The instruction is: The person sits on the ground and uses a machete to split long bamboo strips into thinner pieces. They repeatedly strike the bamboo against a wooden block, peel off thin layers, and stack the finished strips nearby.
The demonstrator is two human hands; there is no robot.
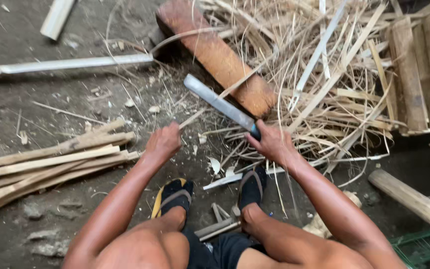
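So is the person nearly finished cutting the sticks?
Partly. A pile of split strips lies stacked, and shavings litter the ground. Now the right hand holds a big knife against a thin strip in the left hand. Uncut poles remain.

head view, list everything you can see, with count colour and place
blade: one, grey metal, centre, gripped by the right hand
thin strip: one, pale, held by the left hand, runs up across the block
wooden block: one, reddish brown, top centre
split sticks: a stack, tan, left on the ground
shavings pile: many, straw-coloured, upper right
long pole: one, pale grey, upper left
log: one, light brown, lower right
sandals: two, black, bottom centre
left hand: one, closed on the strip
right hand: one, closed on the blade handle
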